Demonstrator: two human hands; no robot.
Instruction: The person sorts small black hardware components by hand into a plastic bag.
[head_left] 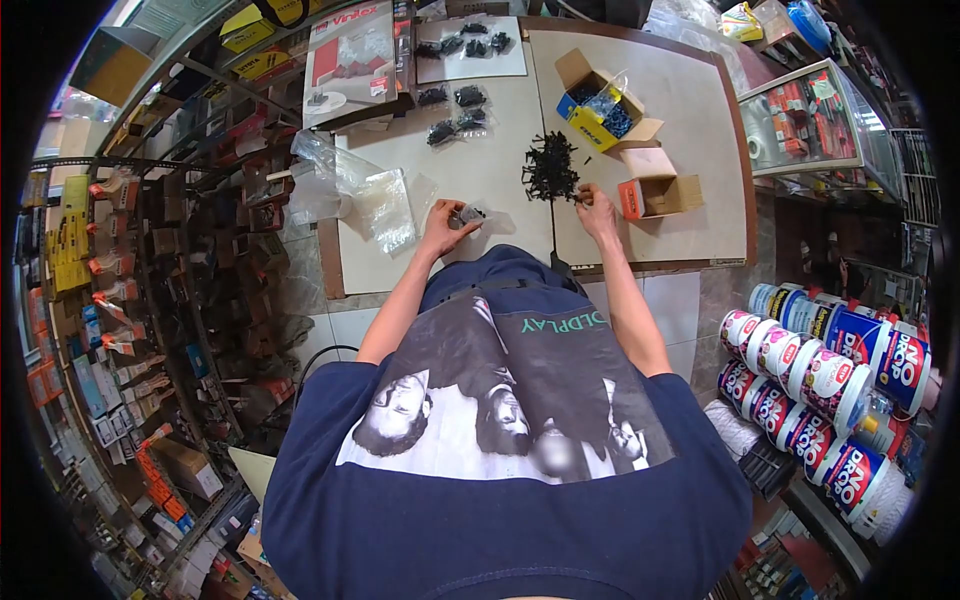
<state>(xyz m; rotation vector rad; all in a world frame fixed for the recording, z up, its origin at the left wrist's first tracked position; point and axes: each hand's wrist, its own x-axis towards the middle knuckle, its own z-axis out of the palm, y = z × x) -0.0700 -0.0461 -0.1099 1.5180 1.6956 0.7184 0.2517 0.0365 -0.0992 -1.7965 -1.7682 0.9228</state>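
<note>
My left hand (447, 228) is closed on a small clear plastic bag (467, 213) near the table's front edge. A little dark content shows at the bag's bottom. My right hand (597, 210) is at the right edge of a pile of small black screws (549, 167), its fingers drawn together. What sits between those fingertips is too small to make out. Left of my left hand lies a stack of flat clear bags (388, 210). Farther back on the table are several filled bags of black pieces (469, 97).
Right of the pile stand an open yellow-blue box (597, 115) with blue pieces inside and an open orange-brown box (655, 190). A large Vinilex box (357, 62) is at the back left of the table (690, 100). Shelves flank the left; paint tubs (850, 470) are stacked at right.
</note>
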